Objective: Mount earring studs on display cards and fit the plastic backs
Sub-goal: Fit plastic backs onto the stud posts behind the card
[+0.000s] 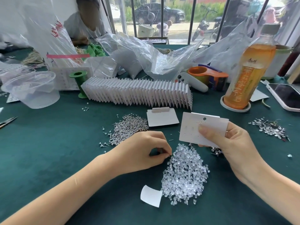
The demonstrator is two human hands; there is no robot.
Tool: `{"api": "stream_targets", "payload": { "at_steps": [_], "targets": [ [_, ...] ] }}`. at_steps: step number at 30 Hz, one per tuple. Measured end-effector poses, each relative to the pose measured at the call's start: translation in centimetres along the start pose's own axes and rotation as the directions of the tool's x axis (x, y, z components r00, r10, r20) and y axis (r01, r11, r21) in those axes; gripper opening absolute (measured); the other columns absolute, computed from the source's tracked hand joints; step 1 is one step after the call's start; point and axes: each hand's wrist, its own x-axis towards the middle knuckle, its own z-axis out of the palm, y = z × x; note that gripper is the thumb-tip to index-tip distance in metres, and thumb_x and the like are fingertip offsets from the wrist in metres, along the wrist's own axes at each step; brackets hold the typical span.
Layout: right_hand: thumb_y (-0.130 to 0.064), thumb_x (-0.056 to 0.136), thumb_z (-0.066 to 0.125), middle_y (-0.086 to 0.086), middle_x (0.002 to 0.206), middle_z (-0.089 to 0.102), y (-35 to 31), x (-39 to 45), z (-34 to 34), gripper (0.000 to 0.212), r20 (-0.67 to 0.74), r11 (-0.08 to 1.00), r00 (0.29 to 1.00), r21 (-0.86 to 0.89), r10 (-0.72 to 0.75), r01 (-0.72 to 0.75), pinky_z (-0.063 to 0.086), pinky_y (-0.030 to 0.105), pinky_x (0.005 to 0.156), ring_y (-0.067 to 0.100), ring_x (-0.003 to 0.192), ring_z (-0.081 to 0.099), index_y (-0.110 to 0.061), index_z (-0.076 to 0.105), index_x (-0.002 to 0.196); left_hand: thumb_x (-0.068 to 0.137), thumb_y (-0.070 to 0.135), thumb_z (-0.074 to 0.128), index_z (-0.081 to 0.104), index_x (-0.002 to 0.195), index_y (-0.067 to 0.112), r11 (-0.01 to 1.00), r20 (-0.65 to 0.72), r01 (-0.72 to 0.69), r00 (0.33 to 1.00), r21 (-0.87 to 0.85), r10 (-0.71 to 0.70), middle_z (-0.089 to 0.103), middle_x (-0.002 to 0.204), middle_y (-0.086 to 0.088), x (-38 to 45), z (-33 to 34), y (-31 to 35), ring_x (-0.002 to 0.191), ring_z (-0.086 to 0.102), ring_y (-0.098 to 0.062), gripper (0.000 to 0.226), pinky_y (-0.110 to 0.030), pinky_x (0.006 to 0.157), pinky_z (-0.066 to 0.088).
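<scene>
My right hand point(230, 143) holds a white display card point(191, 127) with a punched hole near its top, thumb pressed on its face. My left hand point(146, 150) rests on the green cloth with its fingertips pinched together at the upper left edge of a heap of clear plastic backs point(185, 174); what it pinches is too small to tell. A pile of silver earring studs point(128, 129) lies just beyond my left hand. Another blank card point(162, 118) lies flat behind it. A long row of finished cards point(138, 93) stands further back.
A second stud pile point(269, 129) lies at the right. An orange drink bottle point(248, 70), a phone point(287, 98), a tape dispenser point(209, 75), a clear plastic cup point(32, 88), a green spool point(79, 82), plastic bags and scissors point(8, 121) surround the work area. A person sits across the table.
</scene>
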Motion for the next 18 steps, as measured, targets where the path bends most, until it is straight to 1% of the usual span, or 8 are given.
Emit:
{"api": "stream_targets", "payload": {
  "at_steps": [4,9,13,15,18],
  "targets": [
    [-0.022,0.062,0.074,0.000,0.090,0.076,0.03,-0.08,0.03,0.032,-0.014,1.000,1.000,-0.015,-0.020,0.019,0.055,0.017,0.061,0.014,0.076,0.072,-0.014,0.072,0.092,0.085,0.016,0.068,0.075,0.091,0.019,1.000,-0.006,-0.021,1.000,0.006,0.021,0.064,0.091,0.009,-0.16,-0.11,0.06,0.082,0.061,-0.003,0.010,-0.021,0.079,0.050],
    [-0.024,0.063,0.075,-0.001,0.089,0.076,0.13,-0.19,0.02,0.031,-0.034,0.998,0.999,-0.057,-0.028,0.026,0.058,0.021,0.065,0.014,0.075,0.072,-0.015,0.072,0.093,0.087,0.015,0.066,0.074,0.095,0.017,1.000,-0.013,-0.018,1.000,-0.002,0.018,0.065,0.093,0.007,-0.31,-0.20,0.15,0.083,0.062,-0.006,0.012,-0.027,0.079,0.051],
    [-0.023,0.064,0.074,-0.003,0.090,0.076,0.21,-0.23,0.06,0.029,-0.031,0.997,0.999,-0.068,-0.027,0.025,0.057,0.019,0.063,0.011,0.077,0.072,-0.016,0.071,0.092,0.087,0.011,0.065,0.073,0.098,0.016,0.998,-0.007,0.015,1.000,-0.061,-0.015,0.066,0.094,0.005,-0.22,-0.27,-0.04,0.081,0.064,-0.010,0.014,-0.030,0.077,0.053],
    [-0.023,0.064,0.074,-0.003,0.088,0.076,0.22,-0.31,0.12,0.028,-0.032,0.997,0.999,-0.077,-0.031,0.028,0.057,0.019,0.062,0.011,0.075,0.071,-0.017,0.071,0.091,0.087,0.012,0.066,0.073,0.096,0.017,0.996,0.006,0.025,1.000,-0.088,-0.025,0.065,0.094,0.007,-0.30,-0.29,-0.13,0.081,0.064,-0.009,0.013,-0.028,0.076,0.053],
    [-0.021,0.065,0.074,-0.004,0.086,0.076,0.17,-0.34,0.16,0.026,-0.034,0.997,0.998,-0.067,-0.046,0.044,0.055,0.017,0.060,0.009,0.074,0.071,-0.016,0.071,0.090,0.084,0.016,0.070,0.074,0.093,0.018,0.996,0.016,0.008,1.000,-0.093,-0.007,0.064,0.093,0.008,-0.38,-0.34,-0.29,0.080,0.063,-0.009,0.010,-0.021,0.076,0.051]
  ]
}}
